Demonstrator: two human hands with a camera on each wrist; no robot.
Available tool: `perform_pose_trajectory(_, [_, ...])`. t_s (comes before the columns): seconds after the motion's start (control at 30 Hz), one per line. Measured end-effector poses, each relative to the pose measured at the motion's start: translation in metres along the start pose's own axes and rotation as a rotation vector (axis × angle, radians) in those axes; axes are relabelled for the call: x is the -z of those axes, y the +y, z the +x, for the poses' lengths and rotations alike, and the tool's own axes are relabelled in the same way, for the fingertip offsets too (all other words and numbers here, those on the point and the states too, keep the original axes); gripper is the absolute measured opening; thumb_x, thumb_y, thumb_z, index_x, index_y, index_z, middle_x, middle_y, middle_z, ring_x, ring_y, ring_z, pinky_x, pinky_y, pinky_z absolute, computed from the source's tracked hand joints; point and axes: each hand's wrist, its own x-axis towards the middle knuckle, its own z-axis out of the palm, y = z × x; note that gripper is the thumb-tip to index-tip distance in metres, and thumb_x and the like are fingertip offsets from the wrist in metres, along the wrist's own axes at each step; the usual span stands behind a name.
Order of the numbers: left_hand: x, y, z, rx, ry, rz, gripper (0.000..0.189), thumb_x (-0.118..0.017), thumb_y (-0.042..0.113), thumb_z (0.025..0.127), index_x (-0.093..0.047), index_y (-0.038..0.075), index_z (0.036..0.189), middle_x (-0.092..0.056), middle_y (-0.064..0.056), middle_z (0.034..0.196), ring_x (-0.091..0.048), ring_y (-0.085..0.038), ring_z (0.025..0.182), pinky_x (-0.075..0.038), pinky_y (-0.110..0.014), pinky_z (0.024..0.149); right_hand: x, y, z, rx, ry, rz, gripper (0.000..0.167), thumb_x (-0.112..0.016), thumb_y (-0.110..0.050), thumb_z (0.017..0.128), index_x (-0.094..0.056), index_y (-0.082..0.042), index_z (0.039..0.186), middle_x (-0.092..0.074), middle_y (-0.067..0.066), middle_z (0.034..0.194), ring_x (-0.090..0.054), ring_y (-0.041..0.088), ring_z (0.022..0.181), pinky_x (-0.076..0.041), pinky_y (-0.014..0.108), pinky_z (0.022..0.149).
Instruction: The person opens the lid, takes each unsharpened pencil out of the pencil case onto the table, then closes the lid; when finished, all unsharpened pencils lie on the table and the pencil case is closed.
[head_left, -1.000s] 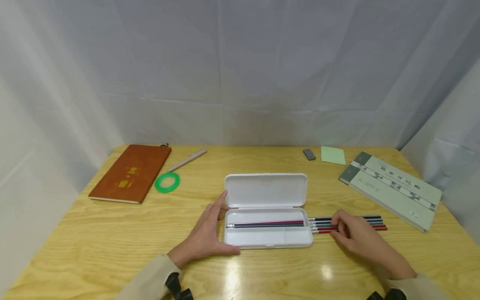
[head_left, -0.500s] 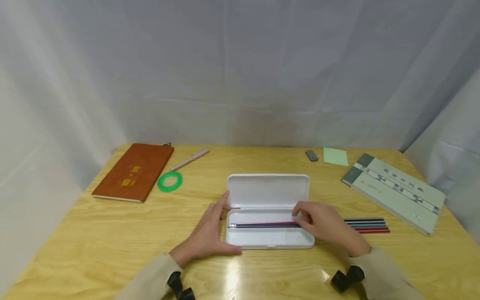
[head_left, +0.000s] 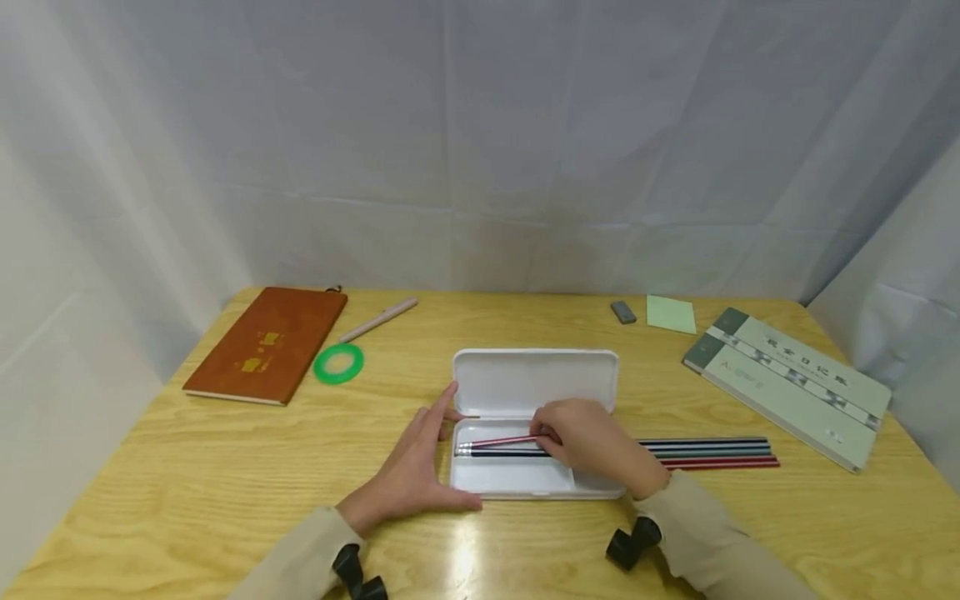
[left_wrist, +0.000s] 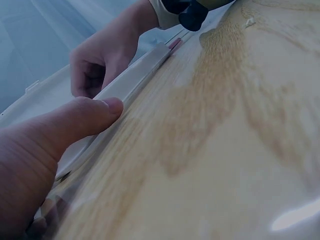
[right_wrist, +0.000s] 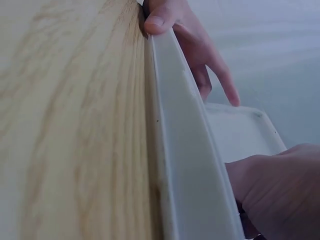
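Left hand (head_left: 412, 468) spread wide, thumb on near edge of white case (head_left: 517, 477), fingers by open lid (head_left: 525, 379). Right hand (head_left: 588, 437) pinches red pencil (head_left: 501, 441) inside case, askew to dark pencil (head_left: 513, 453). Risks: early release could leave pencils crossed; sleeve (head_left: 720, 533) could nudge loose pencils (head_left: 712, 453) right of case; slackened left hand could let case slide.

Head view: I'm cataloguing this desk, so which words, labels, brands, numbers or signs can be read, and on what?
"金日记账", on the pale green book; the character before it is blurred.
Smaller print below that title: unreadable.
Gold marks on the brown notebook: too small to read.
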Motion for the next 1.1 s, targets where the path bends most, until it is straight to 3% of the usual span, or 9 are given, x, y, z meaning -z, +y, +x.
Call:
perform_pose_trajectory(0.23, [-0.001, 0.000, 0.001, -0.005, -0.003, 0.000, 0.139, -0.089, 0.056, 0.051, -0.004, 0.022, 0.156, -0.049, 0.003, 0.128, -0.045, -0.010, 0.100, -0.045, -0.030, 0.087, 0.013, -0.005, -0.006, -0.026, 0.069, -0.042, 0.003, -0.070, -0.013, 0.086, -0.068, -0.011, 0.086, -0.064, -0.004, 0.073, -0.048, 0.002, 0.060, -0.043, 0.019, 0.056])
perform_pose_trajectory(0.4, [-0.001, 0.001, 0.002, -0.010, 0.000, -0.001, 0.140, -0.090, 0.053, 0.050, -0.005, 0.021, 0.156, -0.049, 0.003, 0.129, -0.046, -0.011, 0.100, -0.045, -0.030, 0.087, 0.032, 0.003, -0.026, -0.130, 0.068, 0.017, 0.004, -0.070, -0.011, 0.086, -0.068, -0.010, 0.090, -0.056, -0.007, 0.067, -0.041, 0.002, 0.057, -0.038, 0.017, 0.052])
perform_pose_trajectory(0.53, [-0.001, 0.002, 0.001, 0.007, -0.003, 0.002, 0.140, -0.090, 0.053, 0.050, -0.005, 0.021, 0.156, -0.049, 0.003, 0.129, -0.047, -0.011, 0.101, -0.045, -0.031, 0.088, 0.038, 0.019, -0.058, -0.223, 0.063, 0.064, 0.005, -0.068, -0.010, 0.087, -0.068, -0.013, 0.091, -0.043, -0.013, 0.061, -0.034, -0.001, 0.054, -0.032, 0.019, 0.050])
perform_pose_trajectory(0.73, [0.001, 0.002, 0.000, 0.018, 0.002, 0.007, 0.141, -0.091, 0.051, 0.049, -0.006, 0.020, 0.156, -0.050, 0.002, 0.128, -0.047, -0.011, 0.100, -0.046, -0.031, 0.088, 0.036, 0.044, -0.119, -0.267, 0.172, 0.076, 0.007, -0.069, -0.008, 0.087, -0.067, -0.015, 0.088, -0.038, -0.017, 0.060, -0.029, -0.006, 0.053, -0.031, 0.018, 0.049])
perform_pose_trajectory(0.9, [0.001, 0.002, 0.000, 0.003, 0.008, 0.001, 0.140, -0.092, 0.050, 0.049, -0.007, 0.019, 0.156, -0.050, 0.002, 0.128, -0.047, -0.012, 0.100, -0.046, -0.031, 0.087, 0.042, 0.059, -0.160, -0.376, 0.191, 0.030, 0.015, -0.070, -0.004, 0.085, -0.066, -0.018, 0.087, -0.045, -0.019, 0.063, -0.032, -0.006, 0.055, -0.032, 0.019, 0.050])
perform_pose_trajectory(1.03, [0.000, 0.001, 0.001, -0.006, 0.015, 0.003, 0.140, -0.091, 0.052, 0.049, -0.007, 0.020, 0.156, -0.050, 0.002, 0.127, -0.047, -0.011, 0.099, -0.045, -0.030, 0.087, 0.047, 0.068, -0.183, -0.471, 0.152, 0.011, 0.014, -0.070, -0.005, 0.085, -0.066, -0.019, 0.086, -0.056, -0.015, 0.071, -0.037, -0.005, 0.060, -0.036, 0.021, 0.053])
perform_pose_trajectory(1.1, [-0.001, 0.001, 0.001, -0.012, 0.021, 0.008, 0.141, -0.091, 0.053, 0.048, -0.007, 0.020, 0.156, -0.051, 0.002, 0.127, -0.047, -0.011, 0.099, -0.045, -0.030, 0.086, 0.047, 0.071, -0.192, -0.478, 0.136, 0.011, 0.016, -0.070, -0.005, 0.085, -0.064, -0.019, 0.085, -0.055, -0.017, 0.071, -0.037, -0.005, 0.060, -0.036, 0.021, 0.054])
